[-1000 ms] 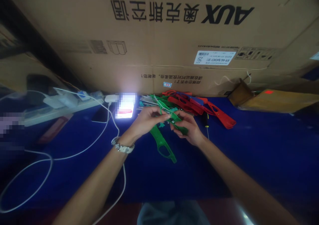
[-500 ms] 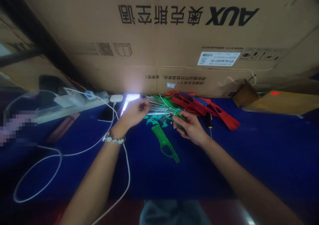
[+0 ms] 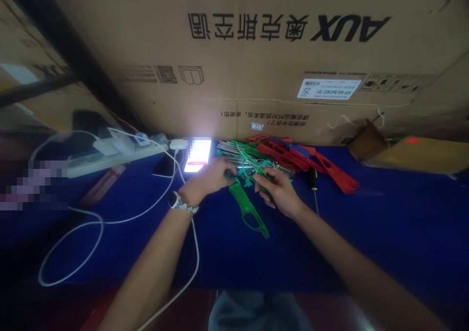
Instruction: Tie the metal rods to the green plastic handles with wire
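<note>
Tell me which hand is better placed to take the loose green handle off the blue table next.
Probably the left hand: its fingertips are close to the loose green handle's upper end, though whether they hold something small is unclear. The right hand is occupied, holding another green piece.

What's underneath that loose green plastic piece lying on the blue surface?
The blue surface shows through the opening in the green plastic piece and around its lower end. Whatever its solid part covers cannot be seen.
</note>
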Demonstrator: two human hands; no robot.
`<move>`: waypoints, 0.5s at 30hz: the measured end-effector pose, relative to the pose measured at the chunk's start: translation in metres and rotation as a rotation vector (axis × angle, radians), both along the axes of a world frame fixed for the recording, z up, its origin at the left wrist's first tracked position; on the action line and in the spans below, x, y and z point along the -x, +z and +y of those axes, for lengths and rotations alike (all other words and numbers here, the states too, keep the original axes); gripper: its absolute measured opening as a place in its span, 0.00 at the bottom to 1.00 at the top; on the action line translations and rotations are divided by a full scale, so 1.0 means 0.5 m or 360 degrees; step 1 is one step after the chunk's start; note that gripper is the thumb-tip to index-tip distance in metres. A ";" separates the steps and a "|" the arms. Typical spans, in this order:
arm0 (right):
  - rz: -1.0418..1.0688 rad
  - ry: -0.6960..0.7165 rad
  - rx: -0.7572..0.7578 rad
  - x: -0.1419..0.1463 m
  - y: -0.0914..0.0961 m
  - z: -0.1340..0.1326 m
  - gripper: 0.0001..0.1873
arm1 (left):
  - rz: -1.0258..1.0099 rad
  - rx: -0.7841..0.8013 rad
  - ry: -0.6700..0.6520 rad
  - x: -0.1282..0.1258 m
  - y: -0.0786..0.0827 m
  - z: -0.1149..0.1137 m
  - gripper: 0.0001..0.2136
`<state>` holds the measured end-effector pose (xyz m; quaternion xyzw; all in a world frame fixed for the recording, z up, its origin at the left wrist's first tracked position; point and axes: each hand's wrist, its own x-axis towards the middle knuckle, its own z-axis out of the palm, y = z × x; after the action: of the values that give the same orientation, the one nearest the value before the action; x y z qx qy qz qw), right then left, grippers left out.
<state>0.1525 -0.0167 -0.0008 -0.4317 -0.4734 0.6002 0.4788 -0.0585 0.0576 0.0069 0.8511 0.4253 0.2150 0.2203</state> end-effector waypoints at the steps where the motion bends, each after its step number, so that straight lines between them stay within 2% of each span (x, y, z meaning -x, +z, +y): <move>1: -0.0001 -0.0005 0.0000 0.001 -0.001 0.000 0.22 | -0.0007 -0.0017 0.0001 -0.003 -0.004 0.000 0.08; 4: -0.0004 -0.0026 -0.0003 0.002 -0.003 0.000 0.22 | 0.0015 -0.0082 0.0003 -0.012 -0.006 -0.005 0.07; 8: 0.0031 -0.0040 -0.0014 -0.004 0.002 0.000 0.22 | -0.0001 -0.0172 -0.0018 -0.023 0.006 -0.013 0.06; 11: 0.0092 -0.0093 -0.0041 -0.015 0.009 0.003 0.21 | -0.0254 -0.0152 -0.0052 -0.030 0.020 -0.018 0.05; 15: 0.0141 -0.0174 -0.0080 -0.030 0.017 0.011 0.21 | -0.0768 0.0183 -0.0020 -0.044 0.034 -0.027 0.09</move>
<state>0.1674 -0.0113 0.0075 -0.4180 -0.4424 0.5795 0.5420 -0.0365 0.0441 0.0239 0.7638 0.3666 0.3860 0.3650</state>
